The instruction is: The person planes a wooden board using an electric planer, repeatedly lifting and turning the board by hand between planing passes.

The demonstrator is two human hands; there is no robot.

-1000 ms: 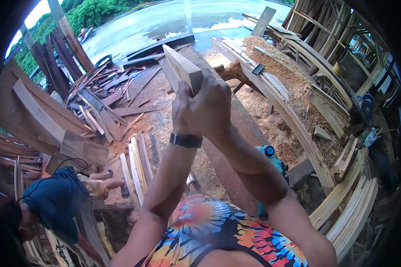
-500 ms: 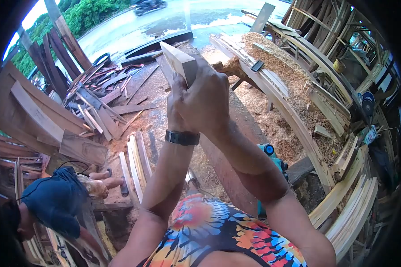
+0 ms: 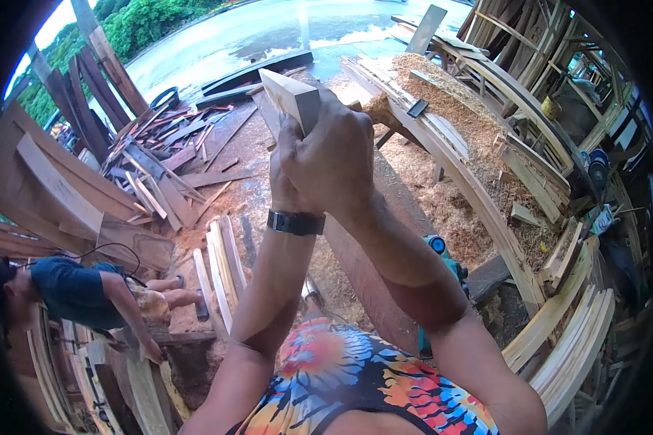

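Note:
Both of my hands are closed around a pale, squared piece of wood (image 3: 292,93), raised in front of me, its near end angled toward me. My right hand (image 3: 335,148) overlaps my left hand (image 3: 285,163), which has a dark watch on its wrist. The right hand hides much of the left fingers and the wood's lower part. Below the hands runs a long plank (image 3: 359,268). Beside my right forearm sits a teal power tool (image 3: 457,267), partly covered by the arm.
On the right, a long curved timber (image 3: 479,210) borders heaps of wood shavings (image 3: 457,90). Scrap wood (image 3: 167,130) litters the left. A bent-over person (image 3: 80,293) is at the lower left, one hand near boards. Several pale strips (image 3: 577,348) lie lower right.
The co-worker at the lower left has shifted, with an arm now reaching over the boards. The motorcycle has left the road view. My hands and the wood have barely moved.

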